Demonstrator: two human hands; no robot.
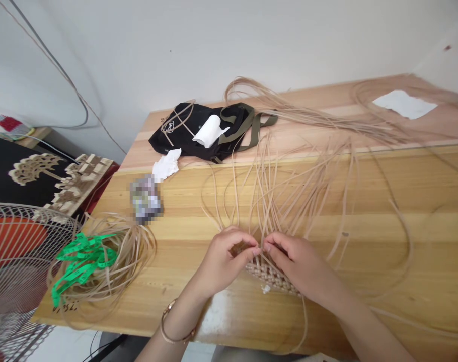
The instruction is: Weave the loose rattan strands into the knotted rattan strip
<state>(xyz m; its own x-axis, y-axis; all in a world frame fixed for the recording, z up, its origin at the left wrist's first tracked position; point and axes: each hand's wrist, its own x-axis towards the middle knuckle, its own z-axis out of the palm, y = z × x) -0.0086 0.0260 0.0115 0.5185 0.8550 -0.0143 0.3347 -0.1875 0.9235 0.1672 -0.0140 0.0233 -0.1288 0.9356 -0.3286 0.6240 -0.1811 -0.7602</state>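
Note:
A small woven piece point(272, 277) of tan flat strands rests on the wooden table, with many loose strands point(269, 196) fanning out from its far edge. At that edge my left hand point(229, 256) pinches a strand between thumb and index finger. Close beside it, my right hand point(293, 256) also has thumb and forefinger together on a strand, the two pairs of fingertips almost touching. Part of the weave is hidden beneath my right hand. A tiny white scrap point(265, 289) lies by the near edge of the weave.
At left lies a coil of strands point(133, 251) with a green tape measure point(83, 256) on it. Behind are a black bag point(187, 138), crumpled tissue point(166, 165) and a long strand bundle point(308, 115). White paper point(404, 104) lies far right. A wire-guarded fan point(21, 251) stands beside the table.

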